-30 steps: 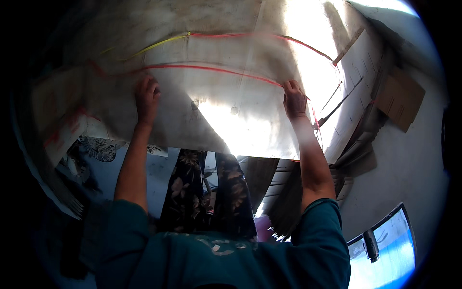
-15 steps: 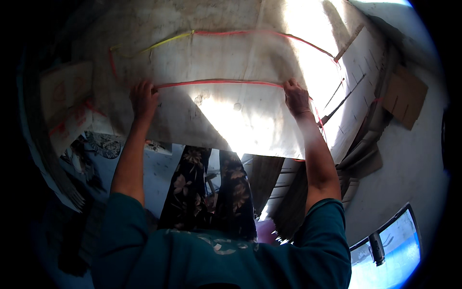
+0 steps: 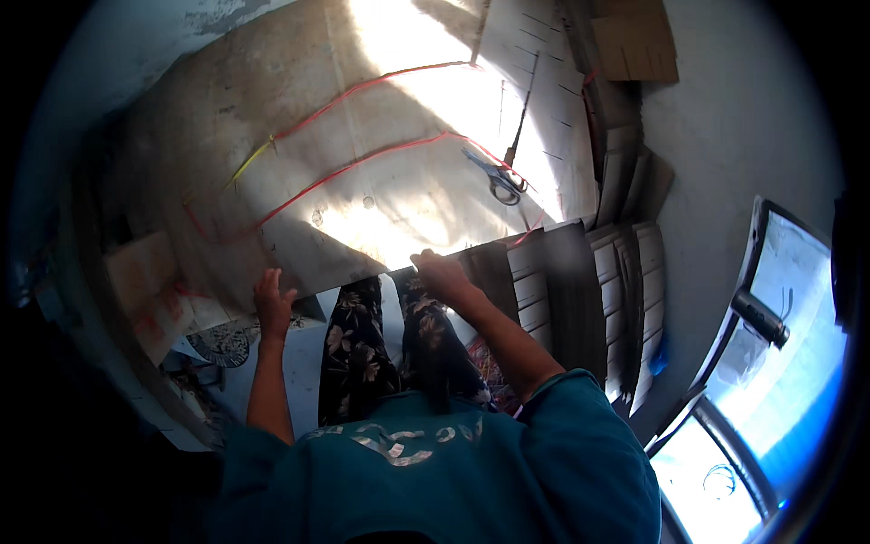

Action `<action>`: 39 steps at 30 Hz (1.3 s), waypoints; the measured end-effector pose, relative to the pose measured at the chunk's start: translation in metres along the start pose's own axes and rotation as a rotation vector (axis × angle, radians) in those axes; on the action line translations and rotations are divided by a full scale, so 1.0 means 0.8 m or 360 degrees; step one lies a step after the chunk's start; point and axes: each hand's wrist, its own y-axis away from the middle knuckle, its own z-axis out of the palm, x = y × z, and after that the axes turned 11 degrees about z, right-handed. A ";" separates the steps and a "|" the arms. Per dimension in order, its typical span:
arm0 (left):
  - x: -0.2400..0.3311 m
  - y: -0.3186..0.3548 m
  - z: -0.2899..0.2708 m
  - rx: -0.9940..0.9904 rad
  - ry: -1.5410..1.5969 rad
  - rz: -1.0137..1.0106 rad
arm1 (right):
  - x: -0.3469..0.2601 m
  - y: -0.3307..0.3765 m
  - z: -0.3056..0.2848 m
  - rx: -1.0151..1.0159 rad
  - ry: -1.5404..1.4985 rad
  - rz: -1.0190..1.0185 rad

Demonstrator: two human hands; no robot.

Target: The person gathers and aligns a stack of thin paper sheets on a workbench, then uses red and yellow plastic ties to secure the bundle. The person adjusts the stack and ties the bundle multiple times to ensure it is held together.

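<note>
A thin red cord (image 3: pixel 340 172) lies in a long loop on the wooden board (image 3: pixel 195 136), with a yellow length (image 3: pixel 249 161) tied in at its far left. My left hand (image 3: pixel 274 304) is open at the board's near edge, its thumb and fingers apart and nothing in them. Farther right along that edge, my right hand (image 3: pixel 439 276) has its fingers curled closed; its inner side is hidden. Neither hand touches the cord. Scissors with grey handles (image 3: pixel 503 181) rest on the board beside the cord's right end, near a long thin dark tool (image 3: pixel 523 113).
Stacked slatted cardboard strips (image 3: pixel 566 286) stand to the right of my legs. A printed cardboard box (image 3: pixel 145 281) sits at the left. Brown cardboard (image 3: pixel 634 41) is at the far right, and a bright framed pane with a dark cylinder (image 3: pixel 759 317) is at the lower right.
Both hands have come off the red cord and drawn back to the board's near edge. The left has opened. The view has swung right, and the scissors now show.
</note>
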 end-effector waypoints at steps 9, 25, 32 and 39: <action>-0.021 0.079 0.046 -0.0887 0.0849 0.0044 | 0.065 0.246 0.093 -0.0060 -0.0398 0.1096; 0.042 -0.164 -0.048 -0.0817 0.0334 0.0333 | -0.021 0.429 0.311 0.0738 -0.2415 0.2194; 0.254 -0.134 0.034 -0.1070 0.0311 0.0462 | 0.217 0.526 0.257 0.1964 -0.1342 0.2274; 0.329 -0.045 0.104 -0.1276 0.0196 0.0761 | 0.478 0.634 0.023 0.1678 -0.0587 0.2269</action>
